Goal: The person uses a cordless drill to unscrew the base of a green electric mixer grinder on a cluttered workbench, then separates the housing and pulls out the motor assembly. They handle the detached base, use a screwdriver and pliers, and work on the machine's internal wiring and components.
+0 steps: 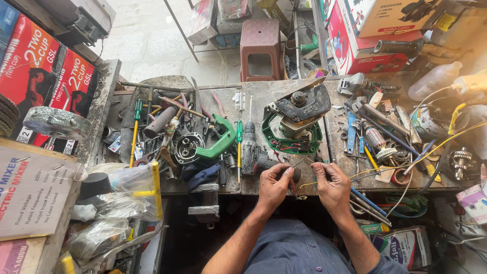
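My left hand and my right hand are close together at the near edge of a cluttered workbench. The left hand pinches a small dark part with thin wires coming off it. The right hand's fingers are closed on a thin wire end beside it, and a yellow wire trails off to the right. Just beyond the hands sits a power tool body with a green guard, partly taken apart.
A cordless drill, green-handled screwdrivers, a green tool handle, a motor armature and many loose tools cover the bench. Cardboard boxes stand left and back right, and a brown stool behind.
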Motion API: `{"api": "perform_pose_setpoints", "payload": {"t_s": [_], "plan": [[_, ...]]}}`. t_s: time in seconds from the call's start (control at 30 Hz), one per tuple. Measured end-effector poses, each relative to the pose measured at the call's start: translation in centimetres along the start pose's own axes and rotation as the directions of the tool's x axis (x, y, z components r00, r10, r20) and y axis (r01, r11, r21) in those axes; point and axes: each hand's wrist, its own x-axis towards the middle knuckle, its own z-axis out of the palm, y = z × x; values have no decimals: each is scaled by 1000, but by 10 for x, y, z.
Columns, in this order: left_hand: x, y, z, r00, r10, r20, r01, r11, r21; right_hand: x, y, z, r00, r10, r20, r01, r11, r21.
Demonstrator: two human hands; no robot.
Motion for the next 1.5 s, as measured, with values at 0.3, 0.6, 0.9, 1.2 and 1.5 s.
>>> {"api": "perform_pose_setpoints", "payload": {"t_s": [0.3, 0.6, 0.9, 1.2, 1.5], "plan": [[14, 15, 4, 988, 130, -87, -106, 966, 236, 13, 16, 1, 998, -42, -45, 40, 998, -52], [22, 42, 9, 962, 246, -115, -172, 881, 442, 40, 36, -15, 983, -34, -179, 3, 986, -169], [22, 39, 7, 950, 300, -85, -223, 843, 490, 41, 30, -16, 970, -188, -154, 137, 945, -296], [23, 36, 6, 961, 261, -91, -190, 862, 470, 41, 30, -15, 974, -180, -136, 130, 941, -313], [22, 34, 5, 943, 325, -73, -254, 844, 473, 41, 32, -14, 972, -201, -126, 151, 934, -323]]}}
